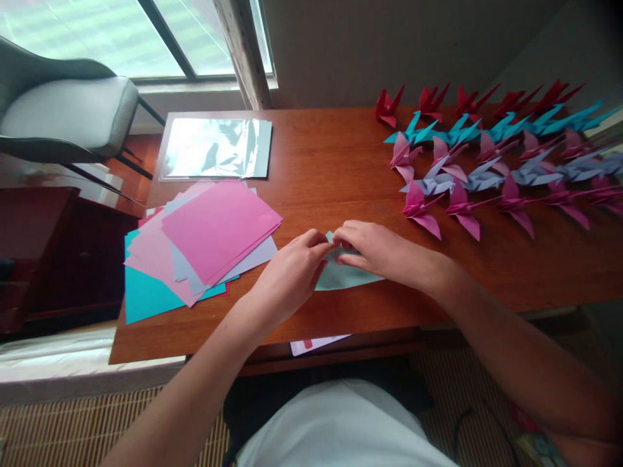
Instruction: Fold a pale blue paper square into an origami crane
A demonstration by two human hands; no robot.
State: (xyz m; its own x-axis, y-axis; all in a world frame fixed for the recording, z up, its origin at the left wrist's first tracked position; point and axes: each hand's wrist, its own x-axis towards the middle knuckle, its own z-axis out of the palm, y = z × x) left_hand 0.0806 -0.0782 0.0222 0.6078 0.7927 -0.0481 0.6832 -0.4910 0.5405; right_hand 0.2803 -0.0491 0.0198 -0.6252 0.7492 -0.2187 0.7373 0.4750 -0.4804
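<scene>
A pale blue-grey sheet of paper [341, 275] lies on the wooden table [331, 168] near its front edge. My left hand [292, 275] pinches the sheet's upper tip from the left. From the right, my right hand [379, 250] presses fingers together on the same tip, and it covers part of the sheet. Both hands meet at the fold.
A loose stack of pink, grey and teal paper squares [204, 243] lies to the left. Behind it is a shiny plastic sleeve [217, 148]. Rows of folded paper cranes [487, 162] in red, teal, pink and lilac fill the right side. A chair [68, 110] stands by the window.
</scene>
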